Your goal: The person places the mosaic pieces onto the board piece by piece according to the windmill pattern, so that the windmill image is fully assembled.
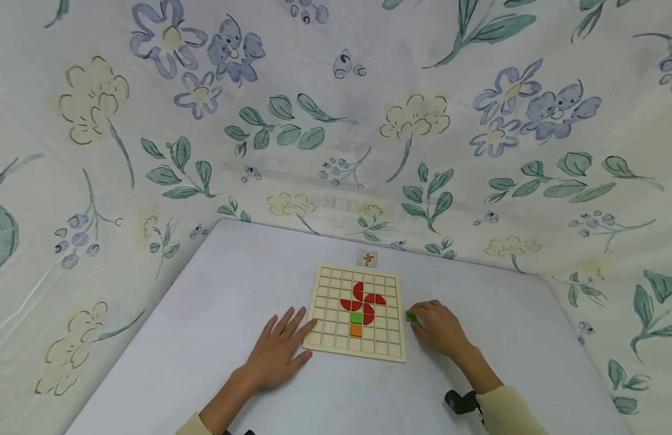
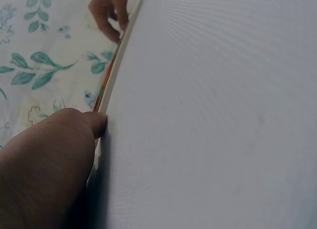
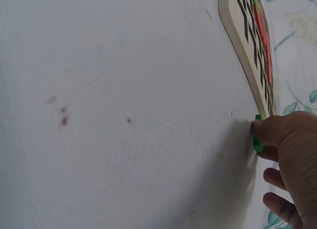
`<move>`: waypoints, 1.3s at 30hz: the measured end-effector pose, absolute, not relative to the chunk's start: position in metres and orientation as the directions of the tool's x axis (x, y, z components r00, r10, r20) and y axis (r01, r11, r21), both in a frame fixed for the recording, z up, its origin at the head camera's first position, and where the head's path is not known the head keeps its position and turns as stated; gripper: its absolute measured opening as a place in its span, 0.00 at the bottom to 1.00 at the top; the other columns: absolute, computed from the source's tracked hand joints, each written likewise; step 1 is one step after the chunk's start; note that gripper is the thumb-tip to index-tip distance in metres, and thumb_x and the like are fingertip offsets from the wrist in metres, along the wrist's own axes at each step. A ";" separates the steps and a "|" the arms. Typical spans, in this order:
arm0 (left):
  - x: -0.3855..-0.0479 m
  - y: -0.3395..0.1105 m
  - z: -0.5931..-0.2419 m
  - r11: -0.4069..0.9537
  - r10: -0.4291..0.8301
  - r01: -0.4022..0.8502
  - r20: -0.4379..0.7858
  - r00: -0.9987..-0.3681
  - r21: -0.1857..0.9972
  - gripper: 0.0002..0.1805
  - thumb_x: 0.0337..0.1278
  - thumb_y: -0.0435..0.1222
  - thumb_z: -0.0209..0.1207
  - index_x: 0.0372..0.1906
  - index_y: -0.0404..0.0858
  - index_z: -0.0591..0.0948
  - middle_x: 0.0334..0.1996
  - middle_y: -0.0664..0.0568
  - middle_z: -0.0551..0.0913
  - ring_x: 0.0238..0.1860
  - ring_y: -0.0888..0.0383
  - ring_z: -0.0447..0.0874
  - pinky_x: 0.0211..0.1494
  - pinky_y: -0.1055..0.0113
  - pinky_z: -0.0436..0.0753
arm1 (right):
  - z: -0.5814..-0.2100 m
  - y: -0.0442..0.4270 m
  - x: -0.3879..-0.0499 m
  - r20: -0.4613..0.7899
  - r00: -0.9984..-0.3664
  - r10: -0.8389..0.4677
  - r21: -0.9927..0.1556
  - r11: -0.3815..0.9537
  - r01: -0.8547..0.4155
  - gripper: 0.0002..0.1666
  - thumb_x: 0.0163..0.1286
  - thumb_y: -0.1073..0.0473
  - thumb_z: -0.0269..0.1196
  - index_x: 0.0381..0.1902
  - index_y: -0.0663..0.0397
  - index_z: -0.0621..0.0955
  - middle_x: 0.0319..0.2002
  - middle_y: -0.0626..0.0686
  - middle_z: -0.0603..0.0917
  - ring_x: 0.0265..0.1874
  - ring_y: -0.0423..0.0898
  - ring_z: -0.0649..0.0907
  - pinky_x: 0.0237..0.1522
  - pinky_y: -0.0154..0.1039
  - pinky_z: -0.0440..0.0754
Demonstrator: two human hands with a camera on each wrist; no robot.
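Note:
A square wooden grid board lies on the table. Set in its cells are red curved pieces in a pinwheel shape, a light green square below them and an orange square under that. My left hand lies with fingers spread at the board's left edge, fingertips touching it. Just off the right edge, my right hand pinches a green piece between thumb and finger, low over the table; the fingers partly cover it.
Behind the board lies a small pattern card with a red pinwheel printed on it. A flower-patterned sheet hangs round the back and sides of the white table. A black device sits by the right wrist.

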State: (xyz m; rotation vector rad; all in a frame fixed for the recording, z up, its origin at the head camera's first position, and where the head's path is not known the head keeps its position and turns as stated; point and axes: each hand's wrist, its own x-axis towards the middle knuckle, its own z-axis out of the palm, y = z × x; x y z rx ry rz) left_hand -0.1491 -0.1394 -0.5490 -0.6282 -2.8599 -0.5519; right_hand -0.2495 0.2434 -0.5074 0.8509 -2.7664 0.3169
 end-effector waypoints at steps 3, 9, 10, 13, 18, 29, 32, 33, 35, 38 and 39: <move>-0.149 -0.139 -0.548 0.844 0.374 0.433 0.231 -0.898 0.317 0.33 0.71 0.54 0.48 0.76 0.48 0.63 0.77 0.46 0.53 0.76 0.43 0.44 0.72 0.41 0.46 | -0.509 0.244 -0.250 0.280 -0.800 -0.531 -0.129 0.805 -0.580 0.13 0.55 0.63 0.75 0.39 0.53 0.88 0.40 0.49 0.86 0.41 0.48 0.82 0.44 0.45 0.81; -0.149 -0.139 -0.548 0.849 0.383 0.440 0.236 -0.893 0.291 0.33 0.72 0.55 0.47 0.76 0.48 0.62 0.77 0.45 0.54 0.76 0.43 0.46 0.72 0.41 0.48 | -0.511 0.245 -0.250 0.318 -0.781 -0.538 -0.136 0.789 -0.599 0.10 0.53 0.63 0.76 0.34 0.53 0.88 0.34 0.48 0.86 0.35 0.45 0.83 0.38 0.43 0.81; -0.150 -0.139 -0.551 0.850 0.382 0.444 0.249 -0.890 0.284 0.33 0.72 0.56 0.47 0.76 0.49 0.62 0.76 0.45 0.54 0.76 0.43 0.46 0.72 0.42 0.48 | -0.511 0.244 -0.249 0.323 -0.780 -0.536 -0.136 0.790 -0.598 0.09 0.53 0.63 0.76 0.33 0.53 0.88 0.34 0.48 0.86 0.34 0.44 0.83 0.38 0.43 0.81; -0.151 -0.140 -0.557 0.846 0.382 0.453 0.275 -0.883 0.280 0.33 0.72 0.57 0.46 0.76 0.49 0.62 0.76 0.45 0.55 0.76 0.43 0.47 0.71 0.42 0.48 | -0.511 0.243 -0.248 0.341 -0.774 -0.533 -0.137 0.787 -0.602 0.09 0.52 0.63 0.76 0.32 0.53 0.87 0.33 0.47 0.86 0.33 0.43 0.83 0.37 0.42 0.81; -0.148 -0.139 -0.546 0.852 0.386 0.439 0.222 -0.895 0.285 0.33 0.72 0.55 0.47 0.75 0.46 0.63 0.76 0.43 0.55 0.76 0.41 0.47 0.71 0.40 0.48 | -0.506 0.237 -0.246 0.375 -0.744 -0.552 -0.154 0.755 -0.638 0.09 0.52 0.64 0.76 0.32 0.52 0.87 0.33 0.45 0.86 0.33 0.42 0.83 0.37 0.42 0.81; -0.148 -0.138 -0.548 0.855 0.366 0.422 0.224 -0.903 0.303 0.33 0.71 0.55 0.47 0.75 0.47 0.63 0.76 0.44 0.55 0.76 0.43 0.47 0.71 0.41 0.47 | -0.501 0.214 -0.235 0.361 -0.715 -0.598 -0.190 0.704 -0.684 0.09 0.53 0.61 0.77 0.32 0.48 0.87 0.36 0.45 0.86 0.37 0.41 0.82 0.39 0.41 0.81; -0.149 -0.138 -0.550 0.854 0.362 0.420 0.229 -0.904 0.307 0.33 0.71 0.56 0.46 0.76 0.48 0.63 0.76 0.45 0.54 0.76 0.43 0.46 0.72 0.41 0.46 | -0.501 0.206 -0.232 0.366 -0.693 -0.621 -0.191 0.678 -0.709 0.09 0.53 0.60 0.77 0.33 0.49 0.87 0.36 0.45 0.86 0.37 0.41 0.82 0.39 0.41 0.81; -0.149 -0.138 -0.550 0.854 0.364 0.421 0.228 -0.903 0.306 0.33 0.71 0.56 0.46 0.76 0.48 0.63 0.77 0.46 0.54 0.76 0.43 0.46 0.72 0.41 0.46 | -0.502 0.204 -0.230 0.368 -0.685 -0.628 -0.192 0.670 -0.717 0.09 0.53 0.59 0.77 0.33 0.48 0.88 0.36 0.44 0.86 0.37 0.41 0.82 0.39 0.40 0.81; -0.150 -0.138 -0.550 0.852 0.367 0.425 0.230 -0.902 0.306 0.33 0.72 0.57 0.46 0.76 0.48 0.63 0.76 0.45 0.54 0.76 0.43 0.46 0.72 0.41 0.46 | -0.502 0.198 -0.228 0.376 -0.669 -0.641 -0.198 0.650 -0.734 0.08 0.54 0.58 0.77 0.33 0.47 0.88 0.36 0.43 0.86 0.37 0.40 0.82 0.39 0.39 0.81; -0.149 -0.139 -0.549 0.850 0.374 0.429 0.226 -0.900 0.305 0.33 0.72 0.56 0.45 0.76 0.48 0.62 0.76 0.44 0.55 0.76 0.43 0.46 0.72 0.41 0.46 | -0.503 0.188 -0.224 0.381 -0.647 -0.661 -0.206 0.621 -0.756 0.08 0.54 0.56 0.77 0.33 0.45 0.88 0.36 0.42 0.86 0.37 0.40 0.82 0.39 0.38 0.80; -0.149 -0.139 -0.548 0.850 0.375 0.430 0.222 -0.900 0.306 0.33 0.72 0.57 0.45 0.76 0.48 0.62 0.76 0.44 0.55 0.76 0.43 0.46 0.72 0.41 0.46 | -0.503 0.185 -0.223 0.381 -0.638 -0.669 -0.204 0.612 -0.764 0.07 0.55 0.56 0.76 0.32 0.45 0.88 0.36 0.42 0.86 0.37 0.39 0.82 0.39 0.38 0.80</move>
